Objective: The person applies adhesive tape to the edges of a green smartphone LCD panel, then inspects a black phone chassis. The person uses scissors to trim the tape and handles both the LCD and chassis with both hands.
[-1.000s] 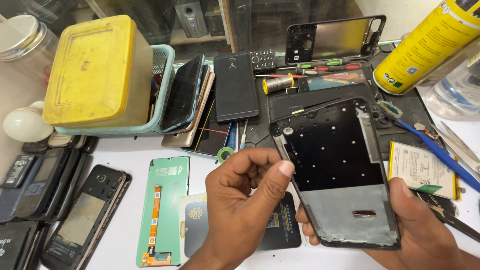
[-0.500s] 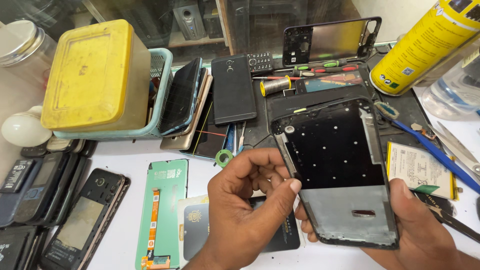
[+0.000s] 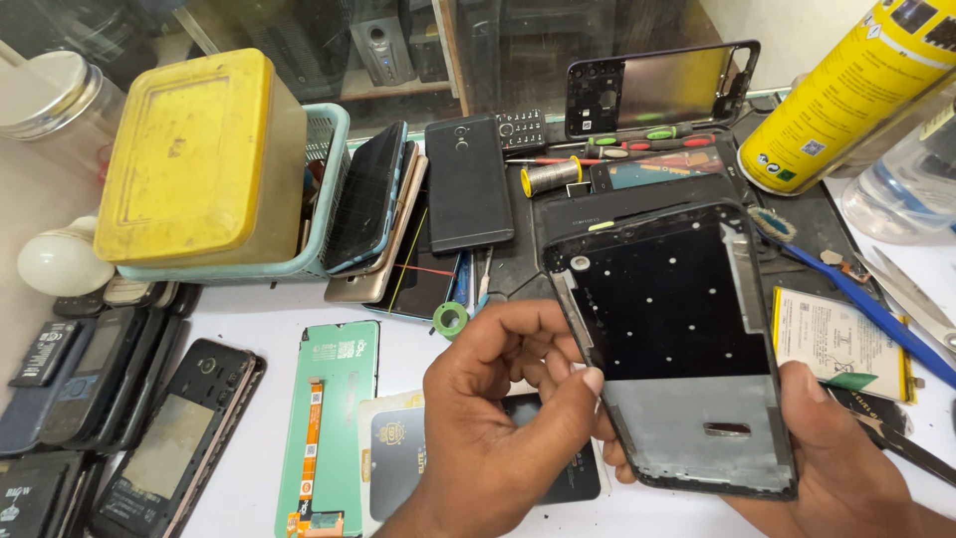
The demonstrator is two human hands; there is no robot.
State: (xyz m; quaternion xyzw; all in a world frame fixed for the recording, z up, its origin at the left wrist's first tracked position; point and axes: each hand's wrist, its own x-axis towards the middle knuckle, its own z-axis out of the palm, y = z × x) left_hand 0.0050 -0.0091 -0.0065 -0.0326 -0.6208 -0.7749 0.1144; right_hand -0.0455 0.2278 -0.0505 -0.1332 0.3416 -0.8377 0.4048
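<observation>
Two bare hands work at one black phone frame (image 3: 677, 349), tilted above a white worktop (image 3: 254, 309) near its front edge. Largest item: a yellow lidded box (image 3: 194, 159) seated in a pale blue basket (image 3: 324, 189) at rear left. Next, a yellow spray can (image 3: 856, 95) lying slantwise at rear right. The phone frame follows, its inner face up, dark upper half with small pale dots, grey lower part with a slot. Right hand (image 3: 836, 458) grips its lower right corner, thumb over the edge and fingers wrapped beneath. Left hand (image 3: 508, 418) is at the frame's left edge, thumb and forefinger pinched nearly shut against that rim; what lies between the tips cannot be told. Green display panel (image 3: 334, 418) lies flat left of the left hand. Dark phone (image 3: 468, 184) lies face down behind, beside leaning handsets (image 3: 373, 199). Flat battery (image 3: 836, 344) with white label sits just right of the frame. Blue prying tool (image 3: 866, 309) crosses above it. Small green tape roll (image 3: 450, 321) lies near the left hand's knuckles.
</observation>
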